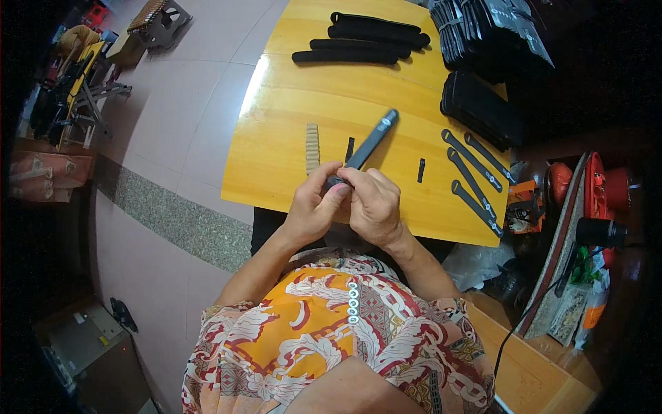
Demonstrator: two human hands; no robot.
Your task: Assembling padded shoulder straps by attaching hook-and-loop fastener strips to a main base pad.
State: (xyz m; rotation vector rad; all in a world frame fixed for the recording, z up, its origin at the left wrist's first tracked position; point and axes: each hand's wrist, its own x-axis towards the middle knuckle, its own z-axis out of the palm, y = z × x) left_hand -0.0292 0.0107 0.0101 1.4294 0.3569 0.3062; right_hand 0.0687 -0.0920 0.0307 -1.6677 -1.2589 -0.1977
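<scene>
The dark strap (pixel 372 141) at the frame's centre is pinched at its lower end by the left hand (pixel 312 208) and right hand (pixel 376 207), close together, and is probably best kept flat and untwisted above the yellow table (pixel 289 103).

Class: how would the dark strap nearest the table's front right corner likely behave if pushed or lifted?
The strap lies flat, so it would probably slide rather than roll. It looks narrow and thin, suggesting little weight and perhaps some bend when lifted.
</scene>
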